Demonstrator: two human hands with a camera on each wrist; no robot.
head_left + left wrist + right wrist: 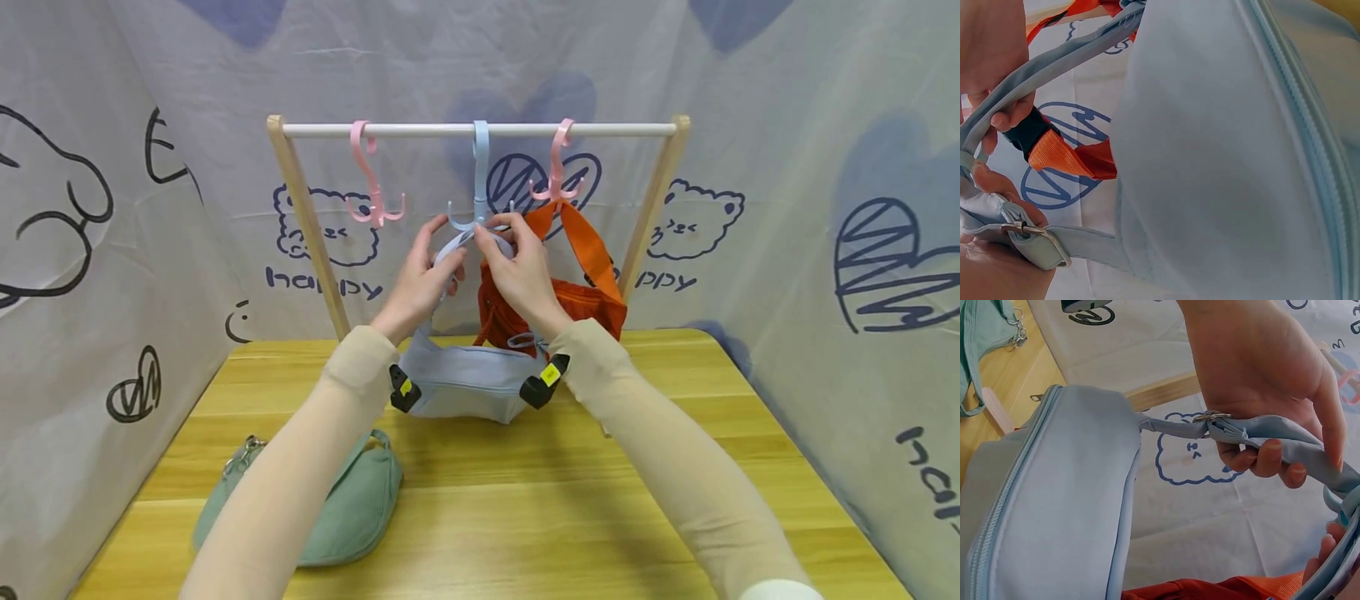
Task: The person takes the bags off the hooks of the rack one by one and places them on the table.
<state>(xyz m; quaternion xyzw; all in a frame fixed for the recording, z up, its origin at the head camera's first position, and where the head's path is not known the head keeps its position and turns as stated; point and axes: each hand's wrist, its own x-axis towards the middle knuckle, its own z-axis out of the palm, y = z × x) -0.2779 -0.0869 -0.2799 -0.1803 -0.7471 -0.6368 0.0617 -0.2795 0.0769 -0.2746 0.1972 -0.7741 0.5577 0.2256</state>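
Note:
A light blue shoulder bag hangs by its strap from both hands, its zipped body below them over the table. My left hand grips the strap near its metal buckle. On the other side my right hand pinches the strap just under the prongs of the blue hook, where the strap's top overlaps the hook's base. Behind the right hand, an orange bag hangs by its strap from the right pink hook.
A wooden rack with a white bar stands at the back of the table. A pink hook hangs at its left. The green bag lies at the front left, partly behind the left sleeve. Printed cloth surrounds the table.

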